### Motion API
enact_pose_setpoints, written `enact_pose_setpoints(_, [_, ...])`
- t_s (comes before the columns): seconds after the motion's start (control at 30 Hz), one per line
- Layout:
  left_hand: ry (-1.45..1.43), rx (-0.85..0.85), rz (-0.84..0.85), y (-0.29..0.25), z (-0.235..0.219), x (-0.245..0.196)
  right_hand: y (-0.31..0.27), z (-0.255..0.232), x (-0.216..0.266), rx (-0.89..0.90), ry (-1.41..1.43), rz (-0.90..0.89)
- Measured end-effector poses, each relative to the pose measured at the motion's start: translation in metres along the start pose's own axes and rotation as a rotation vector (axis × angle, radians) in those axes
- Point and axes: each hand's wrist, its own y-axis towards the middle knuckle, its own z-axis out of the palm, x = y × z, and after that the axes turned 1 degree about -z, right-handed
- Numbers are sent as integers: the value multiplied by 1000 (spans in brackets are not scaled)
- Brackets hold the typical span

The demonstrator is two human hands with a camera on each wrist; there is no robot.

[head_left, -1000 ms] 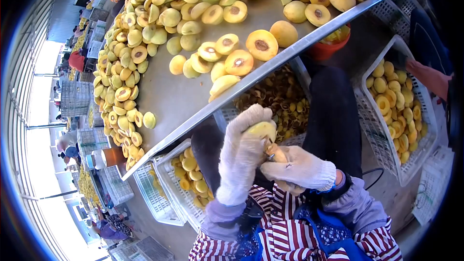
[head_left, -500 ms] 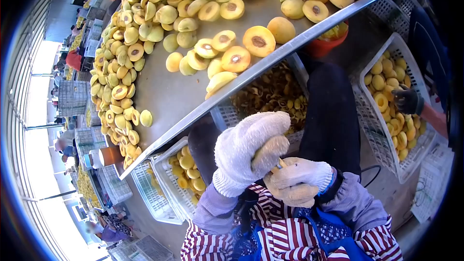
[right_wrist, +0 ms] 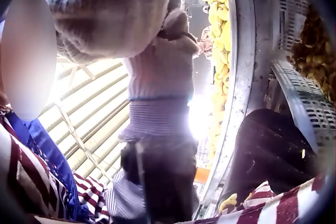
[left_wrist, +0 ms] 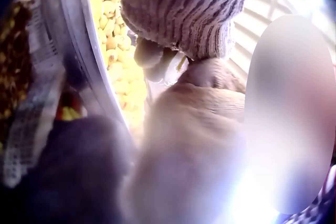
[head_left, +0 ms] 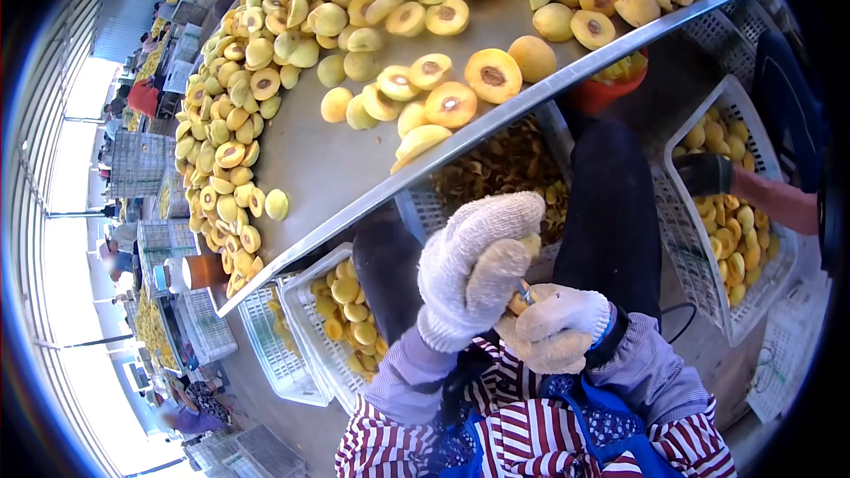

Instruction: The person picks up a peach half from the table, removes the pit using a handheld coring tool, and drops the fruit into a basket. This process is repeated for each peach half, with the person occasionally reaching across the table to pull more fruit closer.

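Note:
My left hand (head_left: 478,257), in a white knitted glove, is curled round a yellow peach half (head_left: 532,243); the fingers cover most of the fruit. Close below it, my gloved right hand (head_left: 558,329) grips a small tool (head_left: 525,291) with a light handle and a metal part pointing up at the left thumb. Both hands meet over my lap, in front of the table edge. In the right wrist view, the left glove's cuff (right_wrist: 160,71) stands behind the blurred right hand (right_wrist: 110,14). The left wrist view shows the right glove's ribbed cuff (left_wrist: 178,19); the fruit is hidden there.
Peach halves (head_left: 450,104) lie heaped on a metal table (head_left: 310,150) with a raised rim. Beneath is a crate of brown scraps (head_left: 496,168). Crates of peaches stand at left (head_left: 345,310) and right (head_left: 730,239), where another person's dark-gloved hand (head_left: 706,174) reaches in.
My left hand has turned so that its fingers now cover the peach half, which showed more before. Both hands have shifted slightly rightward. The other person's hand has moved within the right crate.

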Motion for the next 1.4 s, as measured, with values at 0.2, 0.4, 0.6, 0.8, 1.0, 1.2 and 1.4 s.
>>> enact_pose_setpoints(0.2, [-613,-17,-462,-2,7,-17,4,-10,-9,64,169,-41])
enact_pose_setpoints(0.4, [-601,-458,-628,-4,0,-22,0,6,3,-30,-215,-107])
enact_pose_setpoints(0.6, [1510,-408,-114,-45,-139,13,11,21,23,-543,-527,-142])
enact_pose_setpoints(0.8, [623,-314,-243,31,-71,29,19,24,23,-669,-638,-29])
enact_pose_setpoints(1.0, [426,-227,-256,83,-99,106,16,27,25,-772,-689,-64])
enact_pose_setpoints(1.2, [-1205,-60,-481,37,-68,38,22,10,18,-725,-791,-146])
enact_pose_setpoints(1.4, [-192,-250,-401,2,-31,16,19,12,10,-1022,-1412,-224])
